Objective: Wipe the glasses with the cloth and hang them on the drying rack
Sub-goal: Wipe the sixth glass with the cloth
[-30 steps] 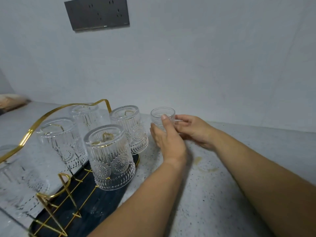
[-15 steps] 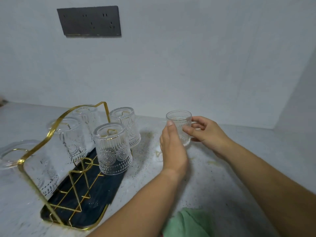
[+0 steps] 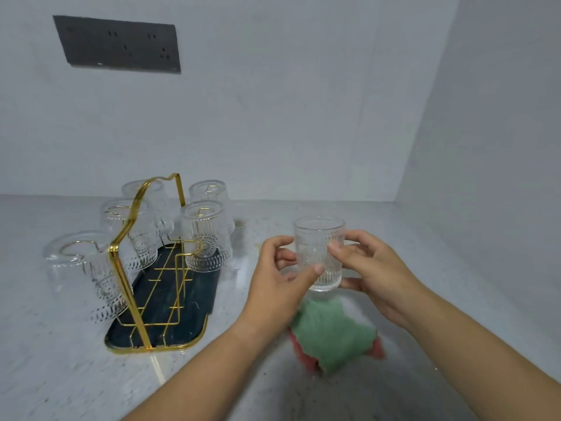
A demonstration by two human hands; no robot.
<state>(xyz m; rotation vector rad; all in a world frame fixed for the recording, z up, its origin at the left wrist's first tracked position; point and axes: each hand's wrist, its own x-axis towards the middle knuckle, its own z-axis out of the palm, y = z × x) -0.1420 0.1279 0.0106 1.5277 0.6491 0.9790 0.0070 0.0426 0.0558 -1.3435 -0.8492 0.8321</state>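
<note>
On the far left, five ribbed, embossed glasses sit mouth-down on the prongs of a gold wire drying rack. The nearest one is blurred at the frame's edge. The rack rises from a dark oval tray with a gold rim, which rests on a pale speckled counter. A bent gold handle arches over the rack.

Above it, on the grey wall, is a dark socket panel. It shows several pin openings, and any lettering on it is too small to read.

Right of the rack, the left hand grips one more glass of the same pattern. Its thumb presses the lower front and its fingers curl round the left side. This glass is upright, mouth up, and is held in the air clear of the counter, well apart from the rack. No mark or label can be made out on it.

The right hand grips the same glass from the other side. Its thumb lies across the front of the wall and its fingers wrap behind, with one finger near the base.

Below both hands, a crumpled green cloth lies on the counter. A red piece of fabric shows from under its near edge. Neither hand touches the cloth.
</note>
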